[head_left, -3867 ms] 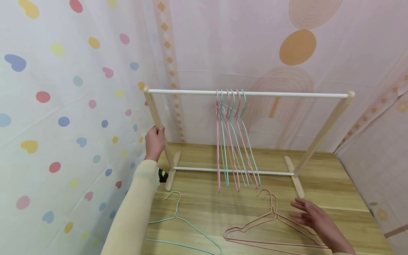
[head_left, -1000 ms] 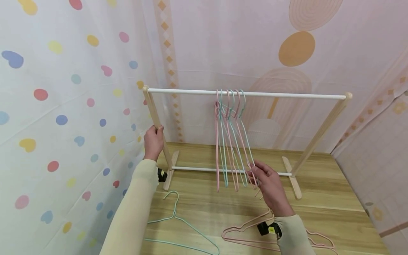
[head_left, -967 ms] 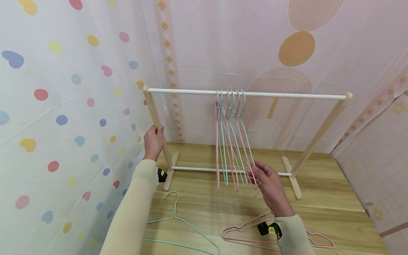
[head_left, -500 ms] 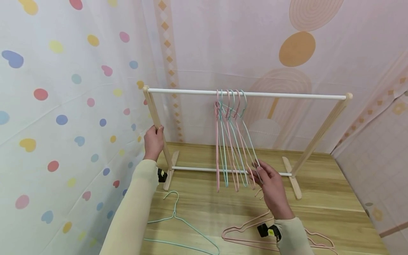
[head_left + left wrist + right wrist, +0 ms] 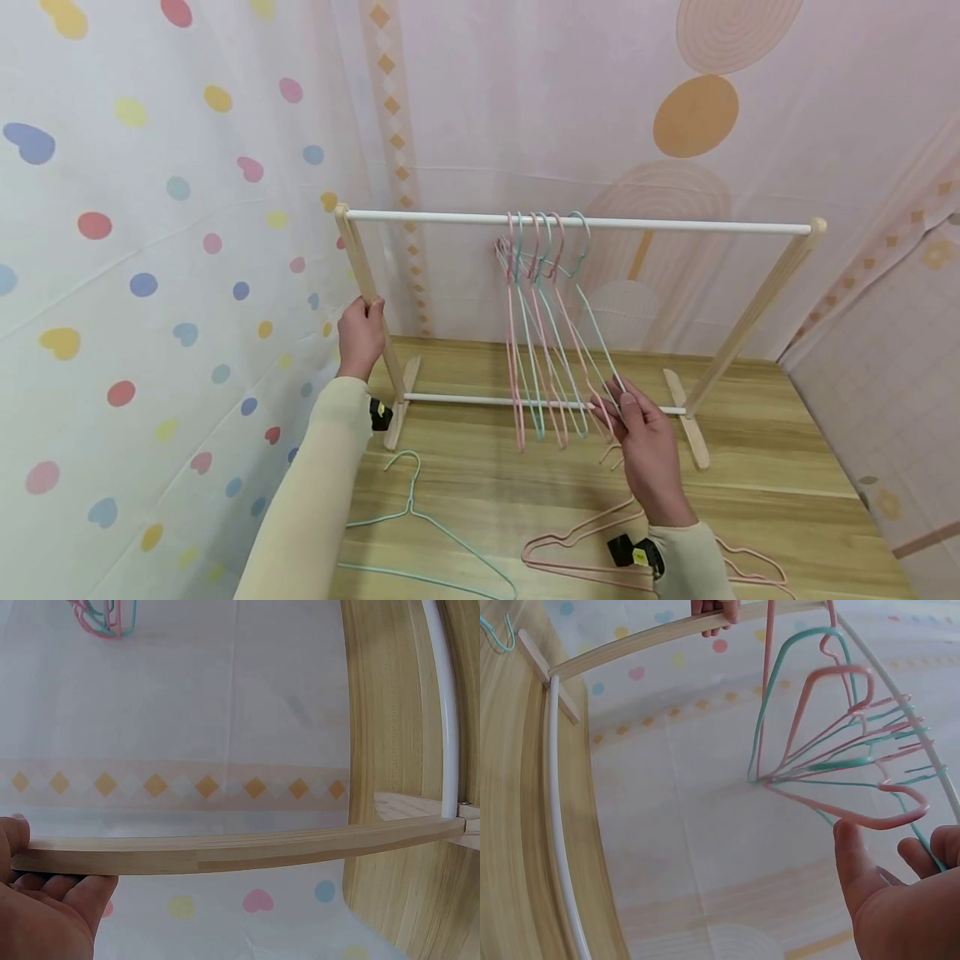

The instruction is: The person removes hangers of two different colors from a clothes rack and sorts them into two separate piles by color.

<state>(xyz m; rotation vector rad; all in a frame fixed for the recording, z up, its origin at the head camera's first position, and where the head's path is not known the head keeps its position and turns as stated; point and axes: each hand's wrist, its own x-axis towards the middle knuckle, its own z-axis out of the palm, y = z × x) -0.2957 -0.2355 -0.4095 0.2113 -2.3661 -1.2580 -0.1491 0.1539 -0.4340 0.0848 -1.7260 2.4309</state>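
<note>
Clothes rack (image 5: pixel 697 225), pink and mint hangers (image 5: pixel 521 442).
Gripped by left hand (image 5: pixel 361 337): left post (image 5: pixel 356 258); pinched by right hand (image 5: pixel 652 446): rightmost mint hanger (image 5: pixel 599 333); yellow wrist label (image 5: pixel 640 557), illegible.

On the tabletop (image 5: pixel 465 487), before a garment rack (image 5: pixel 753 321) on which six hangers (image 5: pixel 555 333) are hung, one hanger (image 5: pixel 411 503) is laid at left and two hangers (image 5: pixel 564 537) at right.
</note>
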